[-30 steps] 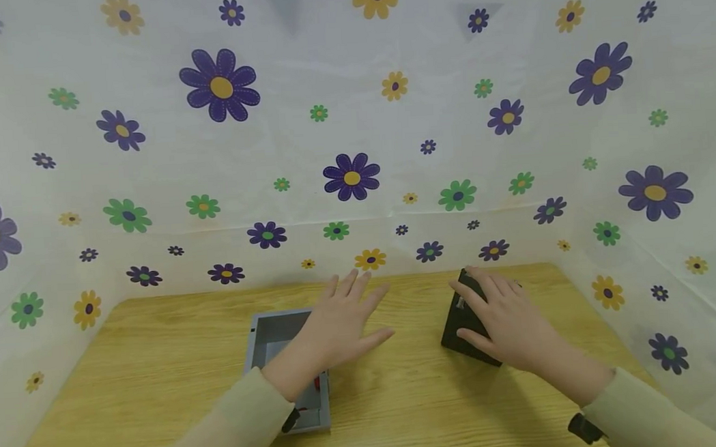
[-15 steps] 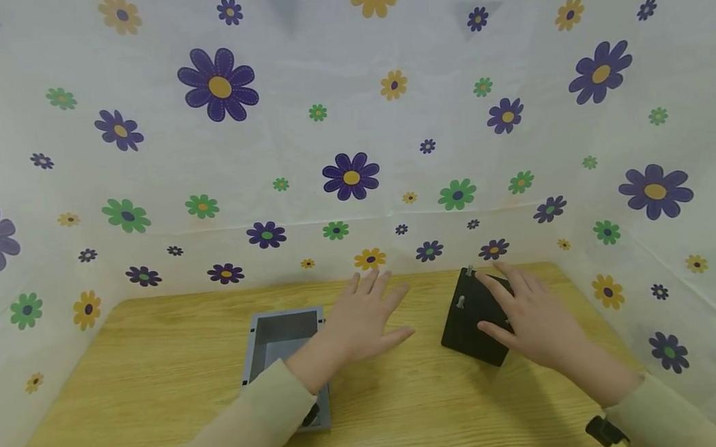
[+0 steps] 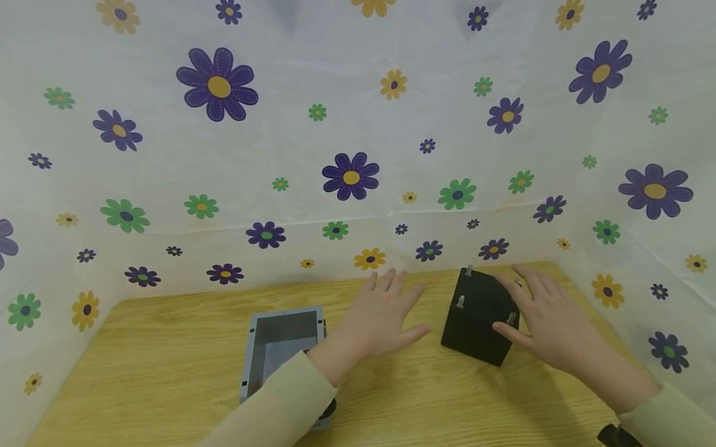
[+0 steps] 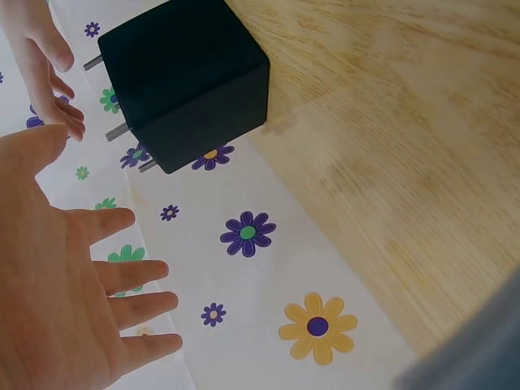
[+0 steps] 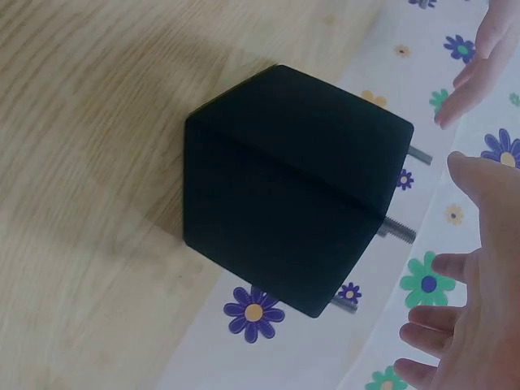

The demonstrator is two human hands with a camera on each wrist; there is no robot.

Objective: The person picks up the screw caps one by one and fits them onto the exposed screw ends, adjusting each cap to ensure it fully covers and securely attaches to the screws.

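Note:
A black box [image 3: 477, 322] with several metal threaded studs sticking up from its top stands on the table, turned at an angle. My right hand [image 3: 551, 321] hovers at its right side, fingers spread, and overlaps the box's right edge in the head view. To the left of the box, my left hand [image 3: 379, 318] hangs in the air with straight, spread fingers and holds nothing. Both wrist views show the studs [image 4: 118, 132] standing out from the box, and the right wrist view shows a gap between the right hand [image 5: 479, 284] and the studs.
A grey open bin [image 3: 249, 350] sits on the wooden table [image 3: 158, 372] at left, partly hidden beneath my left forearm. A trace of red shows inside it. White flower-print sheeting [image 3: 351, 114] encloses the table at the back and both sides.
Both hands have shifted to the right. My right hand has moved off from over the box, uncovering its top and studs. The box and the bin stay where they were.

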